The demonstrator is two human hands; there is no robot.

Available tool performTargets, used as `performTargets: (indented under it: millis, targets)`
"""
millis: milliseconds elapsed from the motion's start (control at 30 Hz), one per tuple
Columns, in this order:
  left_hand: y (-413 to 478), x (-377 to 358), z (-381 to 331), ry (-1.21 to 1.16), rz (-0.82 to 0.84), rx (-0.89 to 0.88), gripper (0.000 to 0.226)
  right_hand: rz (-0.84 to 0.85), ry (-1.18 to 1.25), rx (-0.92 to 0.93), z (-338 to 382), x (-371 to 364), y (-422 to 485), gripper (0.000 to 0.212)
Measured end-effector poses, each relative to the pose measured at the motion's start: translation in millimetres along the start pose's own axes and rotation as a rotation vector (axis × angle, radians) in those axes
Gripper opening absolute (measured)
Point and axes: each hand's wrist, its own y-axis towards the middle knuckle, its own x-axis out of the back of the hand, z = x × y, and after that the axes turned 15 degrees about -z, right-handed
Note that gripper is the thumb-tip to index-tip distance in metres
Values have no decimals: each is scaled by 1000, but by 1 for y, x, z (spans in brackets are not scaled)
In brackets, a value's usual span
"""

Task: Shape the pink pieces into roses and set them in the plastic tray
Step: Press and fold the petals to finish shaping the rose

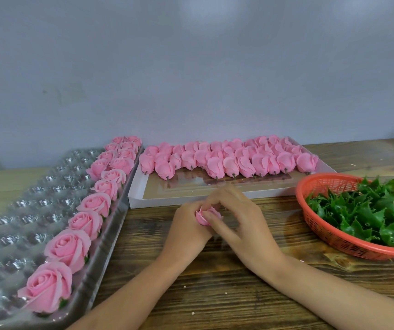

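Both my hands are together just above the desk (215, 282), right in front of me. My left hand (188, 220) cups a pink piece (206, 216) from below and the side, fingers curled round it. My right hand (236, 210) comes over the top, fingertips pinching at the outer petals. The piece sits between the two hands, half hidden, so I cannot tell how far it has opened.

To do this well, I judge the left hand should hold the base gently so the core is not crushed. The right hand can then peel each outer petal outward and down a little at a time, while I turn the piece so it opens evenly. The petals look soft and thin, and a hard pinch would likely crease or tear them.

To my left lies the plastic tray (36, 210), clear, with rows of round cups. Finished roses (67, 246) fill the column nearest my hands, plus a short second column at the far end; the other cups hold nothing. Ahead sits a flat white box (191, 186). Its far part is packed with closed pink pieces (229, 160) lying on their sides with stems toward me, and its near part is bare. To my right an orange basket (334, 236) holds green leaf pieces (369, 210).
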Motion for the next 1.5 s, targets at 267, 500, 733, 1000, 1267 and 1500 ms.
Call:
performTargets:
  millis: [267,500,733,1000,1267,1500]
  targets:
    - [2,-2,4,104,-5,-56,11,16,13,13,-2,0,0,3]
    - [2,0,-1,118,7,-64,16,32,-6,8,-2,-2,-1,4]
    - [3,-4,1,120,7,-43,13,11,-11,6,-2,-2,-1,4]
    - [2,-3,0,135,38,-53,26,26,33,16,-2,-2,-2,4]
    - [2,-3,-1,113,23,-27,15,12,72,-25,-3,-1,-2,7]
    - [2,-2,-3,140,35,-26,14,43,44,-20,-4,-2,-2,3]
